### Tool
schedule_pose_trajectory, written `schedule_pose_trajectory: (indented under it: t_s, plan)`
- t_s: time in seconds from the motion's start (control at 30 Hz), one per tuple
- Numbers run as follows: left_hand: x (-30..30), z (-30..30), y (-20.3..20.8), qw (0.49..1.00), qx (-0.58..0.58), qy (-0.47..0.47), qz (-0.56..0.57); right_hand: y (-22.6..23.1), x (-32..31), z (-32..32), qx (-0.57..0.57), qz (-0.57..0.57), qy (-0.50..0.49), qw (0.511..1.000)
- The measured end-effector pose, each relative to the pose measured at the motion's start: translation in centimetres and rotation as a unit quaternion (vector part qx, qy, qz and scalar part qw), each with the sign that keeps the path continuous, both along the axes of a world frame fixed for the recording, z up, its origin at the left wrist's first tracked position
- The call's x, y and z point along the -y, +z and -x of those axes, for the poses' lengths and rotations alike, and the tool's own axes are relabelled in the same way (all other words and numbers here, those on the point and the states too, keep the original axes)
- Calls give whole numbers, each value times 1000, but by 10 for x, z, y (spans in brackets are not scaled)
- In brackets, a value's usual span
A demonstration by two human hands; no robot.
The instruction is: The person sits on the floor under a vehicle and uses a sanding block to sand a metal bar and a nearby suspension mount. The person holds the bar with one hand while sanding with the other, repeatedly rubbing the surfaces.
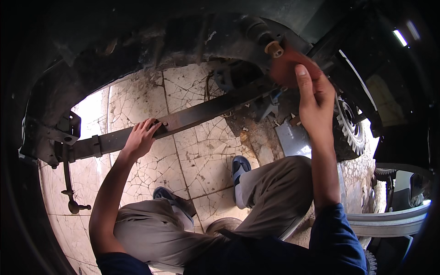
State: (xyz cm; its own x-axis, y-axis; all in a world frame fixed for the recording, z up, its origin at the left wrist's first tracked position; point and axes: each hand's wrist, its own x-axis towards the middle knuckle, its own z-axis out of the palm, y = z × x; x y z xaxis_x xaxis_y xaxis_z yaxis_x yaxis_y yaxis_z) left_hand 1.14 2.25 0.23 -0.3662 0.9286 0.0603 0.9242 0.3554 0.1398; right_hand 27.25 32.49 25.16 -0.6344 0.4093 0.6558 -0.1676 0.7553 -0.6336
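My right hand (315, 98) is raised at the upper right, its thumb pressed over a reddish-brown flexible sheet (288, 66). The sheet is blurred, and I cannot tell whether it is cloth or abrasive paper. Just beyond it, a brass-coloured ring or bushing (274, 49) shows at the end of a dark cylindrical part (258, 33). Lower on the left, my left hand (141, 138) rests on a long dark steel bar (197, 113) like a leaf spring. Its fingers are slightly apart and bent over the bar, beside a small bolt head (165, 123).
A dark vehicle body (151, 48) arches over the bar. At the left hangs a rod with a ball joint (73, 204). A toothed wheel (352, 128) stands at the right, above a pale metal rim (389, 224). Cracked floor tiles (208, 156) lie below, near my feet.
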Motion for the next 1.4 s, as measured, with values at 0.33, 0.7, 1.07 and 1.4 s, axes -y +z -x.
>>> schedule_pose_trajectory:
  t_s: [0.33,0.7,1.07,1.4]
  plan:
    - [-3,1,0,1000,-8,-2,-6,-2,-6,2,-8,-8,9,1000]
    - [-5,-4,7,1000,13,2,0,-4,-5,2,-42,-48,15,998]
    - [-11,-6,4,1000,6,-5,-19,-3,-1,5,-50,-40,17,998]
    - [-8,-10,9,988,-91,114,59,0,0,3,-43,-54,18,997]
